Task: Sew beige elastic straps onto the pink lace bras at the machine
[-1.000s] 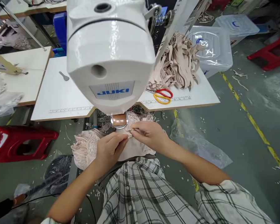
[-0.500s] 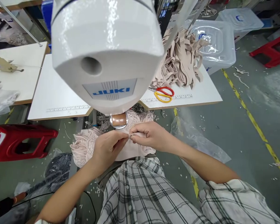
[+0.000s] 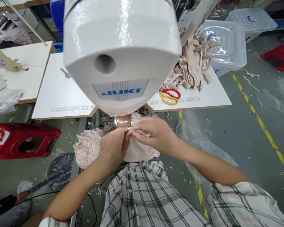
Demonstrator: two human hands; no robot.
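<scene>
Just below the white sewing machine head (image 3: 120, 69), my two hands meet at the edge of a pale pink lace garment (image 3: 138, 151). My left hand (image 3: 115, 145) pinches the fabric edge between thumb and forefinger. Close beside it, my right hand (image 3: 156, 134) is closed on the same edge, with a folded strip of fabric showing between its fingers. The rest of the garment hangs over my lap. A bunch of similar pink lace pieces (image 3: 87, 148) lies to the left of my left hand. The machine head hides the needle area.
On the white table (image 3: 213, 97) at right lie red and yellow handled scissors (image 3: 169, 96) and a heap of beige fabric strips (image 3: 194, 63). Clear lidded bins (image 3: 223, 44) stand beyond it. A red stool (image 3: 41, 138) is at left, and a plastic bag (image 3: 203, 148) lies on the floor.
The view has shifted slightly, so the machine head appears farther right. My left hand has turned and drawn closer to my right; both keep hold of the garment's edge.
</scene>
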